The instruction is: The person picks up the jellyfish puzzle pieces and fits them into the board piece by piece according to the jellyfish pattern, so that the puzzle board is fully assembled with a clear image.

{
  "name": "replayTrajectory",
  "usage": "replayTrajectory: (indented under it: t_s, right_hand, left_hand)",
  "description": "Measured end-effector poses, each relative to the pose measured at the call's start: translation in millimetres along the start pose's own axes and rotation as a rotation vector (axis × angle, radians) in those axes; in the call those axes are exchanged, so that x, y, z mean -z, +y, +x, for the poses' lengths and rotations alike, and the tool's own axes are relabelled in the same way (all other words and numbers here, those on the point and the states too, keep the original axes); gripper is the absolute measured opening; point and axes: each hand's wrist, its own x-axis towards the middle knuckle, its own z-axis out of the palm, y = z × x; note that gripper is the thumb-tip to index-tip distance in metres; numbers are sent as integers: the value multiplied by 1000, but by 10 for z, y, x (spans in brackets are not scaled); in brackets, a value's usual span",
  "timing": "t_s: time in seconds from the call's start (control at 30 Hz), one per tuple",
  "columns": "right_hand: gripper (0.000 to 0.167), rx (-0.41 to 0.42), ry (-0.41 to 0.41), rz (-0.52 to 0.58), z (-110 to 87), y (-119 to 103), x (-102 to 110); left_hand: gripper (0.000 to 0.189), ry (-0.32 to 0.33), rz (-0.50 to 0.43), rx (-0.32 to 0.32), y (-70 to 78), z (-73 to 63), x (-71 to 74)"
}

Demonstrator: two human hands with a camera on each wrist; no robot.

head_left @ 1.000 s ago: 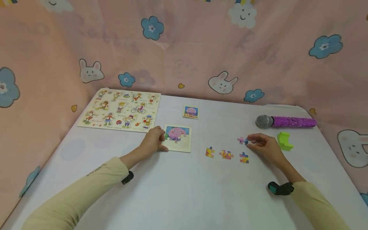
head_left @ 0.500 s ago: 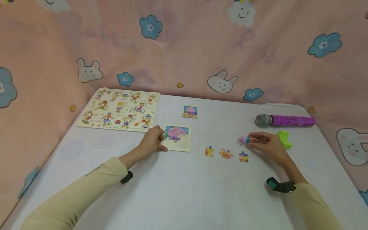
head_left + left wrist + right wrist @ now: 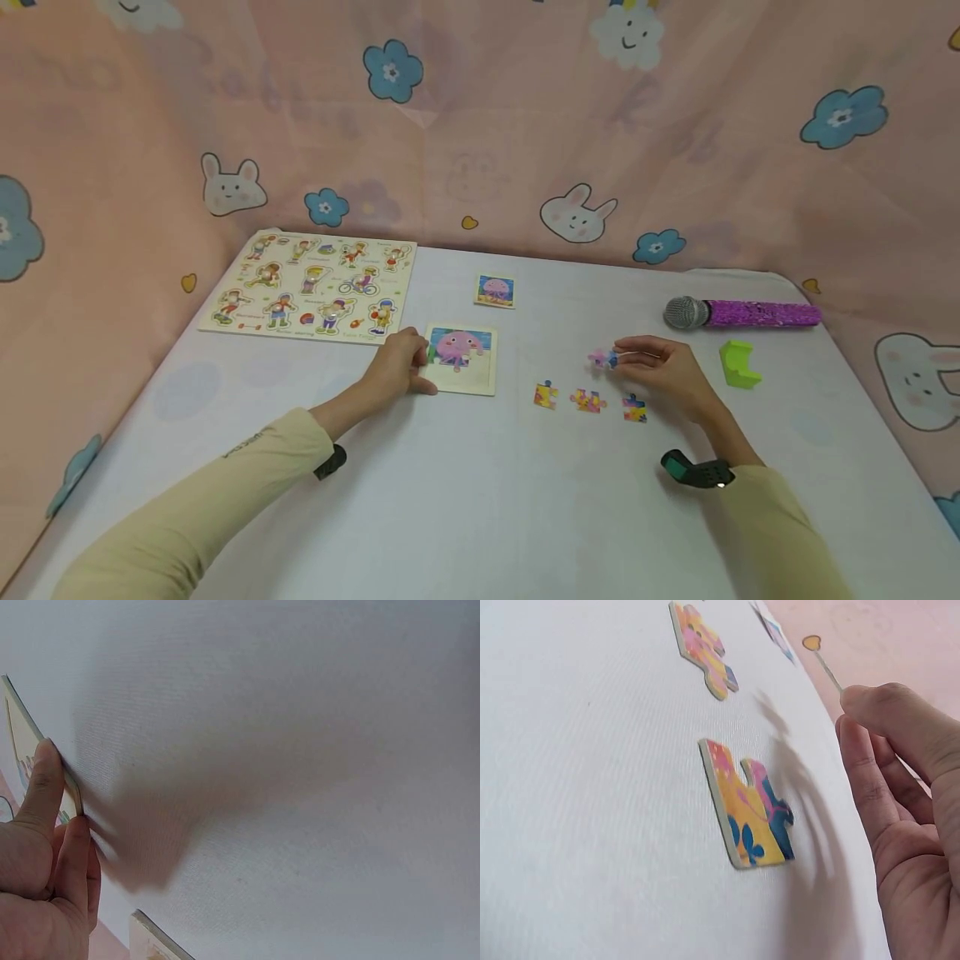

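Note:
My left hand (image 3: 396, 368) grips the left edge of a square jigsaw tray (image 3: 480, 379), whose picture shows a pink octopus in its upper part and bare board below. In the left wrist view thumb and fingers pinch the tray's edge (image 3: 75, 796). Between thumb and fingertips my right hand (image 3: 667, 367) pinches a pink and blue puzzle piece (image 3: 602, 359), raised above the table. The right wrist view shows that piece (image 3: 829, 673) nearly edge-on. Below it lie three loose pieces in a row: a left one (image 3: 546, 395), a middle one (image 3: 588, 401) and a right one (image 3: 634, 409).
A small octopus picture card (image 3: 495, 292) lies behind the tray. At the back left is a large board of sports figures (image 3: 315, 287). On the right are a purple microphone (image 3: 761, 314) and a green block (image 3: 739, 365). Pink printed cloth (image 3: 480, 125) rises behind the table.
My right hand has lifted the pink and blue piece and carried it left, toward the tray. The left hand stays at the tray's edge.

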Motion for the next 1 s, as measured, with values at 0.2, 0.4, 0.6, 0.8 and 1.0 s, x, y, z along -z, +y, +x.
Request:
replayTrajectory:
  t_s: [0.2,0.4,0.6,0.8,1.0]
  right_hand:
    - [44,-16,-2,-15,93,-60,-142]
    - [44,-20,-10,-20,172,-123,-277]
    - [42,-14,-31,26,264,-163,-425]
    - [41,-13,-49,31,340,-209,-578]
    - [41,-63,-48,39,420,-264,-744]
  left_hand:
    - [37,-2,16,-11,6,1,7]
    - [38,2,32,-27,4,1,6]
    - [38,2,36,-19,8,3,2]
    - [38,0,46,-10,20,0,2]
    - [38,0,52,-15,23,2,5]
